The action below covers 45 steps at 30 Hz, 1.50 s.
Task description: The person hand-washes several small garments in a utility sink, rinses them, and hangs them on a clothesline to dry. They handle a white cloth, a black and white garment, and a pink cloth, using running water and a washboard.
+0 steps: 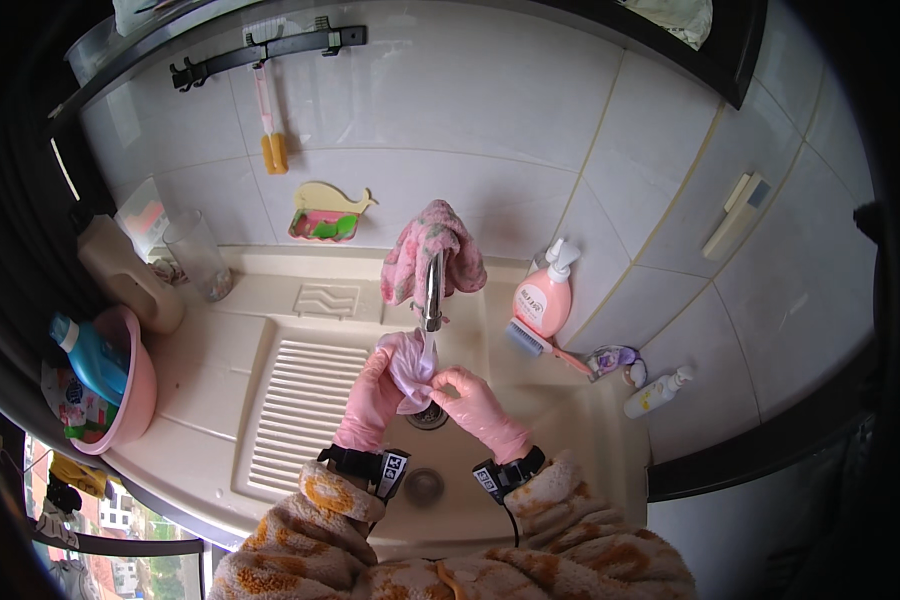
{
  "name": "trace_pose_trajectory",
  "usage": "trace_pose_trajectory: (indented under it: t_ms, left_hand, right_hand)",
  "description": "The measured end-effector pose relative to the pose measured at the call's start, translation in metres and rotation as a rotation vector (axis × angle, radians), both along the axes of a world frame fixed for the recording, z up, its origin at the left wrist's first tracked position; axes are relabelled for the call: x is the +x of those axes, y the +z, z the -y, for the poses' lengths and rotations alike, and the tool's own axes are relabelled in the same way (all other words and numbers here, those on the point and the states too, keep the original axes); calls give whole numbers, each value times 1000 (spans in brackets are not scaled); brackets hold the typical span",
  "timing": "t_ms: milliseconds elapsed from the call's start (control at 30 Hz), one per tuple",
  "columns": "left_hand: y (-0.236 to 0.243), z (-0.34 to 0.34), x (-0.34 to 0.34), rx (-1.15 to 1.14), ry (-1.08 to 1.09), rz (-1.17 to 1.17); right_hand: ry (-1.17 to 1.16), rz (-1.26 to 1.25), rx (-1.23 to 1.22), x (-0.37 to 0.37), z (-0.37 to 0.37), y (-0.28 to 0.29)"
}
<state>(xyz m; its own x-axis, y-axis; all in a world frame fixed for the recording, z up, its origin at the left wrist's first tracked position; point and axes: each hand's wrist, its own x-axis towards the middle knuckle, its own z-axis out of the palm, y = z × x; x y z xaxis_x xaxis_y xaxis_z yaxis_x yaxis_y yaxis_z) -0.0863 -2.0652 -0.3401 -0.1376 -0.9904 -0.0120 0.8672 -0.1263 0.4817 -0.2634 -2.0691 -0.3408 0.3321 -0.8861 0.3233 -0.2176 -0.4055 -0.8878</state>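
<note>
A pale lilac cloth [408, 372] hangs bunched under the chrome tap [433, 292], where a thin stream of water seems to run onto it. My left hand [367, 402], in a pink glove, is closed on the cloth's left side. Also gloved in pink, my right hand [482, 412] pinches its lower right edge. Just below the cloth is the dark drain [428, 417] of the beige sink [560, 470]. A pink patterned towel [457, 238] is draped over the tap's body. The fingertips of my left hand are partly hidden by the fabric.
Left of the basin lies a ribbed washboard [305, 415]. A pink tub [140, 400] holding a blue bottle [92, 362] stands at far left, near a beige jug [130, 270] and a clear cup [198, 260]. Right are a pink pump bottle [543, 300], a brush [530, 338] and a white bottle [658, 393].
</note>
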Motion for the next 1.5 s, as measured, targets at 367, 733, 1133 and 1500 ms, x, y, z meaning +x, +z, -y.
trace_pose_trajectory:
  t_ms: [367,733,1133,1500]
  left_hand:
    - [-19,10,-12,126,125,1381]
    - [-7,11,-4,-206,-117,1173]
    - [18,-1,-17,86,-318,-118]
    - [-30,77,-15,373,-9,208]
  right_hand:
    - [-71,284,316,12,5,29]
    - [-61,720,498,-50,4,51]
    - [90,120,358,-116,-40,140]
    - [46,-234,286,-139,-50,226]
